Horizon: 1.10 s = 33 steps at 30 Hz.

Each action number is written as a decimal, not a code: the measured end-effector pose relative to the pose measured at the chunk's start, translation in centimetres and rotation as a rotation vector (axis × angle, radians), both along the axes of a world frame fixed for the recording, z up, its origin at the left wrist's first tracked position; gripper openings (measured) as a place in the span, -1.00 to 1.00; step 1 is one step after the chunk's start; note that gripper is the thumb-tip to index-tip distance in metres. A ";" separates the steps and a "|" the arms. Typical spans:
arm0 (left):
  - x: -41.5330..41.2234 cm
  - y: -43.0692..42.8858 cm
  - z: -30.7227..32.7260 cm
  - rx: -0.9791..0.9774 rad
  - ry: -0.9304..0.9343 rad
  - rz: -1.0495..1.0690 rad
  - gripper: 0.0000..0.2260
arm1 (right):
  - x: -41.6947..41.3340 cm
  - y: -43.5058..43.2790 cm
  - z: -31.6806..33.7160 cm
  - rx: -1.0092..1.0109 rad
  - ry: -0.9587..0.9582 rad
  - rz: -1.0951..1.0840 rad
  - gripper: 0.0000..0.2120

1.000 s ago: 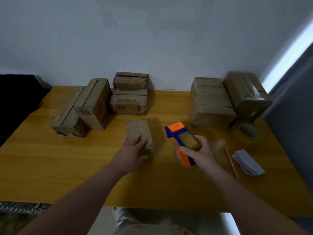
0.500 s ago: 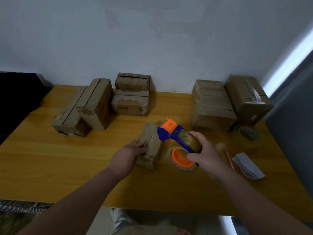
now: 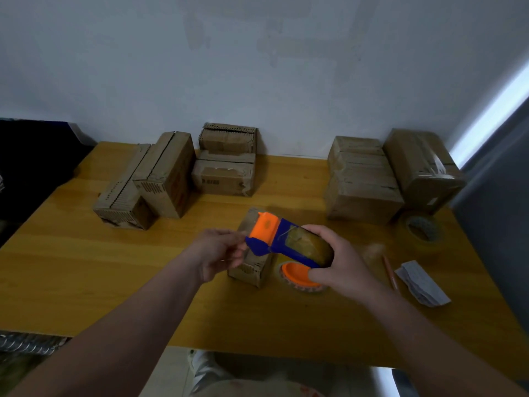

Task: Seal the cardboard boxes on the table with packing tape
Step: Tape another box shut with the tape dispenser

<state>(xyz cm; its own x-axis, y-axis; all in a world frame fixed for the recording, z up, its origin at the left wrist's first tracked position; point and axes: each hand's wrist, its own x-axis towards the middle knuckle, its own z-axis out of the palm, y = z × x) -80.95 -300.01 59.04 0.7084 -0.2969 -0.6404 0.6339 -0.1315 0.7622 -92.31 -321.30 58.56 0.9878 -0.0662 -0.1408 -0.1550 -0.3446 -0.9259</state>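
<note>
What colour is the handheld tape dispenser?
The tape dispenser is blue and orange; head view.

On the table [image 3: 86, 267] a small box [image 3: 252, 272] lies before left boxes [image 3: 163, 179] and right boxes [image 3: 360, 181], tape roll [image 3: 423, 232] far right.

A small brown cardboard box [image 3: 249, 271] lies at the frame's centre, long side running away from the camera. A blue-and-orange tape dispenser [image 3: 282, 242], tilted, is held over it by the right hand [image 3: 336, 260]. Behind it: a leaning pair [image 3: 164, 174] at upper left, a stacked pair [image 3: 223, 179] mid-frame, a larger pair [image 3: 362, 181] at upper right
</note>
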 end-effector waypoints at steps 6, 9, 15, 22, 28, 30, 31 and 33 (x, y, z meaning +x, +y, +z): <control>0.2 0.2 -1.3 0.226 -0.229 -0.063 -0.88 | -0.2 0.4 -0.5 -0.231 -0.023 0.078 -0.20; 0.5 0.5 -1.9 0.275 -0.288 -0.090 -0.83 | -0.3 0.4 0.1 -0.280 -0.036 0.148 -0.17; 1.2 1.8 -2.1 0.383 -0.380 -0.059 -0.85 | -1.3 -1.1 0.0 -0.413 -0.034 0.174 -0.18; 1.7 3.6 -3.1 0.493 -0.461 -0.107 -0.83 | -1.9 -2.8 -0.6 -0.563 0.000 0.189 -0.23; 0.9 3.7 -4.7 0.576 -0.487 -0.094 -0.78 | -2.2 -2.9 -2.3 -0.508 0.032 0.200 -0.20; 0.8 3.5 -4.8 0.589 -0.497 -0.089 -0.78 | -2.4 -2.8 -2.6 -0.500 0.047 0.207 -0.19; 0.8 3.6 -4.9 0.600 -0.500 -0.092 -0.77 | -2.4 -2.8 -2.6 -0.501 0.057 0.210 -0.18; 1.0 3.6 -5.1 0.626 -0.507 -0.097 -0.76 | -2.3 -2.6 -2.7 -0.513 0.070 0.211 -0.18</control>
<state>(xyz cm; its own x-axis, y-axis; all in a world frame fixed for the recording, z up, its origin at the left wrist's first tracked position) -79.99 -296.37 53.99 0.9465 -0.0645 -0.3163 0.1955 -0.6653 0.7206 -94.66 -323.95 55.88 0.9765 0.0545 -0.2084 -0.0892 -0.7782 -0.6216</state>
